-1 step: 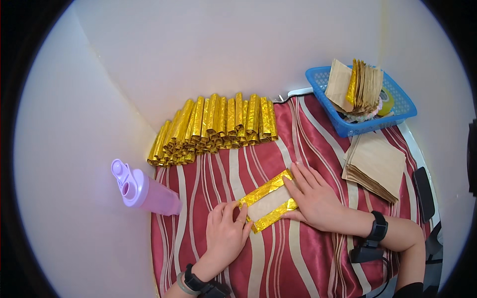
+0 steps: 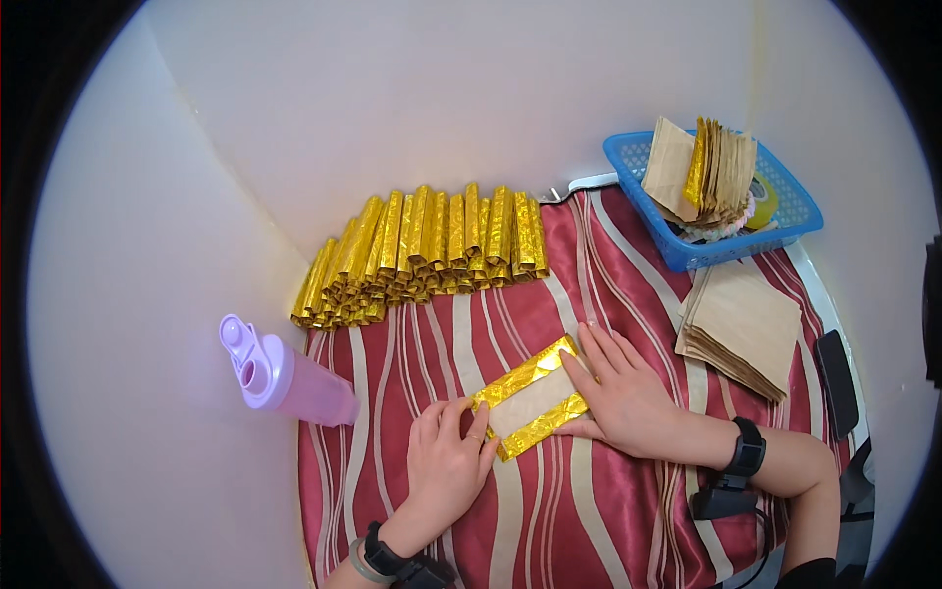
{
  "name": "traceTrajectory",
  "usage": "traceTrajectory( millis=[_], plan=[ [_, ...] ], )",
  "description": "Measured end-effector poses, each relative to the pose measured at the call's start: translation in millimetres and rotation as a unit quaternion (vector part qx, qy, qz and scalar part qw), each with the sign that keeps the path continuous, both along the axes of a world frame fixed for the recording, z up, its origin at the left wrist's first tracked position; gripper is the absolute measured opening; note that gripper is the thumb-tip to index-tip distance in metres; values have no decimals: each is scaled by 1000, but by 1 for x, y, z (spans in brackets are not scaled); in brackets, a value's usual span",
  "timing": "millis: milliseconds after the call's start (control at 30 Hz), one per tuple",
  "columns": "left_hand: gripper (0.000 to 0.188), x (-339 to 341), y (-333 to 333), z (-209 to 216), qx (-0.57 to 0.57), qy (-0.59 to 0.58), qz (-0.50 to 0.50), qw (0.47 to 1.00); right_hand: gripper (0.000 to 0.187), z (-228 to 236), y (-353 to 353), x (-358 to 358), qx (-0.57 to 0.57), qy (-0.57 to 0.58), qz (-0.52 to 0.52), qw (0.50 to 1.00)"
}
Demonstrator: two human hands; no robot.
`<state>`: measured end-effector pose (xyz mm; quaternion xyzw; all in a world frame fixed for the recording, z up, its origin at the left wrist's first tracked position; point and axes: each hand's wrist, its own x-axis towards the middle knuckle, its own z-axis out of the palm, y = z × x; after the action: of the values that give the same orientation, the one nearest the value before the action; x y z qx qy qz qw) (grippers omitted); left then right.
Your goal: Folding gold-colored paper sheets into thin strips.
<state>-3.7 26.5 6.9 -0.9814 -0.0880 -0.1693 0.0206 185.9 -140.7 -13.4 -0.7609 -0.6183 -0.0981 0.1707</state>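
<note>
A sheet of joss paper with shiny gold bands folded in along both long sides and a pale bare middle lies slantwise on the cloth. My left hand, fingers bent, holds its left end, thumb at the lower corner and forefinger at the upper one. At the opposite end rests my right hand, palm down with its fingers stretched and spread, the thumb along the lower gold band. Beyond the sheet stands a stacked pile of gold foil rolls.
The table wears a red striped cloth. A purple shaker bottle is at left. To the right are a stack of brown paper sheets, a blue basket holding more folded paper, and a black phone. Pale walls close in behind.
My right hand has shifted very slightly to the right at its end of the sheet. Everything else looks the same.
</note>
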Motion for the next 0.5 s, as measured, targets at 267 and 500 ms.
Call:
traceTrajectory(
  millis=[267,500],
  plan=[
    [48,-1,-8,4,-72,33,33,996,90,-2,4,-4,-26,-21,-5,999],
    [52,-1,-9,1,-73,29,34,996,96,1,7,-12,-58,58,31,996]
  ],
)
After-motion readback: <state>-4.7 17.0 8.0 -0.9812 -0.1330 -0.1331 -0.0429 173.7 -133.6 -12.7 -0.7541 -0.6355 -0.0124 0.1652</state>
